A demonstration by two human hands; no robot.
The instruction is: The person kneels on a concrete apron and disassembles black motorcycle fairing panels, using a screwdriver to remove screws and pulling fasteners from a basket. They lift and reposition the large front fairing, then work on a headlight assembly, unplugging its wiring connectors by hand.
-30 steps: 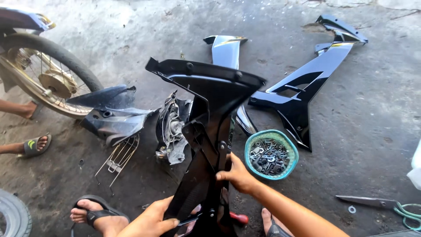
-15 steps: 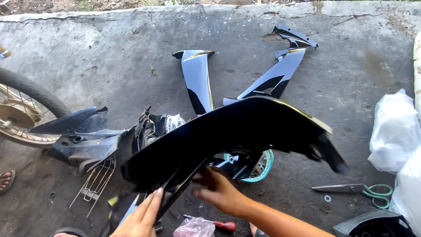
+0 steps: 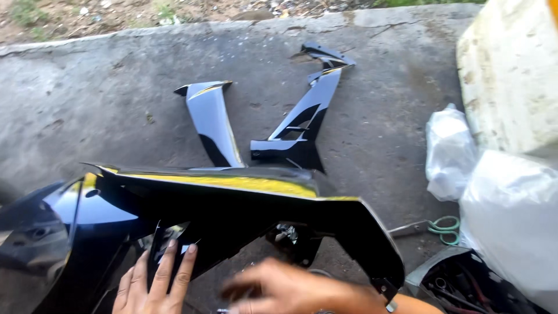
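Under both hands: left hand (image 3: 152, 285) flat on glossy black fairing (image 3: 232, 212); right hand (image 3: 279, 291) (blurred) grip unclear.

grey panel (image 3: 212, 121): on concrete floor (image 3: 104, 99), twelve o'clock
dark panel (image 3: 302, 122): one o'clock
scissors (image 3: 433, 227): three o'clock, beside plastic bags (image 3: 450, 154)

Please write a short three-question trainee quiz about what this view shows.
1. True or false: the left hand lies flat, fingers spread, on the large black fairing panel.
2. How many loose fairing pieces lie on the concrete beyond that panel?
3. Which tool lies near the white plastic bags: A hammer, B green-handled scissors, C wrench?

Key: 1 true; 2 two, a grey piece and a black piece; 3 B.
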